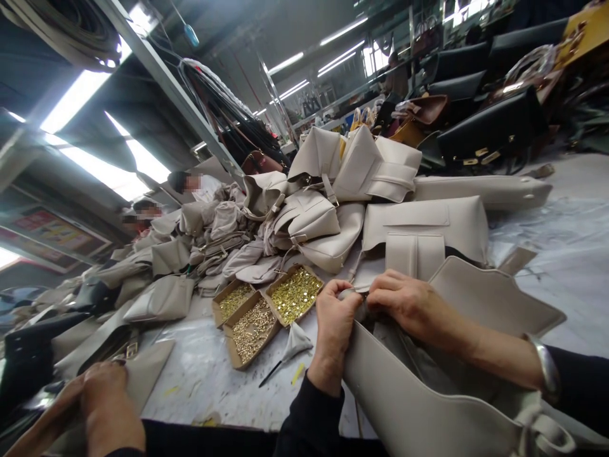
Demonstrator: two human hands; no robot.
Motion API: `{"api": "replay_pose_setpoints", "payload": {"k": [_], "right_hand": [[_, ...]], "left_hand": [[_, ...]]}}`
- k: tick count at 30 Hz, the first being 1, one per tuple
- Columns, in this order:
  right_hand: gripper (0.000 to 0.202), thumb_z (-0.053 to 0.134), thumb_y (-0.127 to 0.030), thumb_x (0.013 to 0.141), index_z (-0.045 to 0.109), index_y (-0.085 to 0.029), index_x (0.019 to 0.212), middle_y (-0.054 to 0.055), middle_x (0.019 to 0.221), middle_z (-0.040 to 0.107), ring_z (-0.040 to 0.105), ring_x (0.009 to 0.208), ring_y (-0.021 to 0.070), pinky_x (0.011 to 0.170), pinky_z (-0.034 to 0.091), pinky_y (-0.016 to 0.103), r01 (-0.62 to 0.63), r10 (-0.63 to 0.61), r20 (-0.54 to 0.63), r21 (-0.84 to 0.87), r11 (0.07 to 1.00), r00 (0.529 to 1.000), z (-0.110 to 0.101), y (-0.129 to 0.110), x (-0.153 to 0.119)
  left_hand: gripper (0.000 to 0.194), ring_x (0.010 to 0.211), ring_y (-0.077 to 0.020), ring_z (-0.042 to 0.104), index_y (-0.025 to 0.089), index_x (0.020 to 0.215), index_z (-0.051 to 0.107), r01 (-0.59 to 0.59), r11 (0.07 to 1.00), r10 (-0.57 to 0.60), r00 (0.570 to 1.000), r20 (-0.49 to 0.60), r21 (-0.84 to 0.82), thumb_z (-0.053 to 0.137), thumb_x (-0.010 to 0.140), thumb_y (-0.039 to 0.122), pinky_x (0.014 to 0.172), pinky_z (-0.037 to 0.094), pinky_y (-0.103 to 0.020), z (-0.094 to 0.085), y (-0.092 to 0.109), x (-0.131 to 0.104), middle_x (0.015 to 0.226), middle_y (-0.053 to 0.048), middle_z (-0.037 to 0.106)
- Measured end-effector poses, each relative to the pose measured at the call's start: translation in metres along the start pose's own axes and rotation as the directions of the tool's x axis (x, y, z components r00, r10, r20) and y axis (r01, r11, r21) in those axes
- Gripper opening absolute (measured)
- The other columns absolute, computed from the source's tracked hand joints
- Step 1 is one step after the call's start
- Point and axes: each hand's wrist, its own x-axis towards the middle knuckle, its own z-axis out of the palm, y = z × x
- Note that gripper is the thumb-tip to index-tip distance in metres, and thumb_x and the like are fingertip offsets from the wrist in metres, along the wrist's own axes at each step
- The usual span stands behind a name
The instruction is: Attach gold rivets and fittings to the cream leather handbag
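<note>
— Workshop bench first: what covers it?

— White plastic sheeting on the table (575,254), under long ceiling strip lights. A heap of cream leather handbags (333,190) fills the middle, too tangled to count. Black handbags (490,127) sit on the far right.

— And the person's own hands?

— Both are together at the top edge of a cream handbag (428,393) lying nearest the camera. The left hand (335,320) is closed into a fist on that edge; the right hand (409,304) pinches the same spot with its fingertips. What small piece lies between them I cannot tell. A silver bracelet (547,368) circles the right wrist.

— Anything close by?

— Three open cardboard boxes (264,311) of small brass hardware lie just left of the hands, side by side. A scrap of cream leather (295,339) and a dark tool (270,374) lie in front of them.

— Other people?

— A co-worker's hands (102,406) press a leather panel at bottom left. Others sit far back, left.
</note>
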Motion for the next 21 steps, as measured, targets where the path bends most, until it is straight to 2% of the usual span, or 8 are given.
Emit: {"api": "replay_pose_setpoints", "payload": {"k": [7, 11, 16, 21], "right_hand": [[0.018, 0.057, -0.016, 0.103, 0.072, -0.023, 0.096, 0.005, 0.097, 0.070, 0.060, 0.093, 0.0229, 0.081, 0.049, 0.034, -0.047, 0.047, -0.081, 0.001, 0.999, 0.996, 0.005, 0.003, -0.011], [0.014, 0.059, -0.021, 0.104, 0.072, -0.023, 0.097, 0.006, 0.096, 0.070, 0.062, 0.093, 0.0238, 0.082, 0.051, 0.036, -0.072, 0.073, -0.119, 0.011, 0.997, 0.990, 0.005, 0.003, -0.016], [0.015, 0.060, -0.022, 0.103, 0.074, -0.026, 0.097, 0.006, 0.097, 0.072, 0.064, 0.092, 0.0234, 0.079, 0.053, 0.036, -0.092, 0.101, -0.177, 0.061, 0.994, 0.979, 0.006, 0.007, -0.019], [0.015, 0.063, -0.018, 0.101, 0.076, -0.027, 0.101, 0.005, 0.098, 0.072, 0.066, 0.092, 0.0220, 0.078, 0.055, 0.034, -0.045, 0.062, -0.228, 0.080, 0.996, 0.972, 0.006, 0.011, -0.024]], "left_hand": [[0.019, 0.062, -0.0115, 0.046, 0.016, 0.074, 0.066, 0.047, 0.992, -0.049, 0.999, -0.020, -0.119, 0.071, 0.057, 0.022, 0.056, 0.037, -0.020, 0.007, 0.002, -0.009, 0.066, 0.003, 0.058], [0.018, 0.061, -0.0110, 0.045, 0.017, 0.076, 0.064, 0.081, 0.983, -0.078, 0.997, 0.023, -0.167, 0.069, 0.059, 0.022, 0.056, 0.036, -0.020, 0.011, 0.001, -0.013, 0.066, 0.004, 0.056], [0.019, 0.064, -0.0123, 0.049, 0.017, 0.081, 0.067, 0.054, 0.992, -0.048, 0.997, 0.053, -0.114, 0.070, 0.063, 0.023, 0.060, 0.039, -0.021, 0.012, 0.000, -0.014, 0.069, 0.004, 0.060], [0.015, 0.069, -0.0130, 0.051, 0.017, 0.080, 0.066, 0.017, 0.997, -0.014, 0.999, 0.040, -0.074, 0.069, 0.065, 0.020, 0.064, 0.040, -0.022, 0.015, 0.003, -0.016, 0.074, 0.003, 0.063]]}}
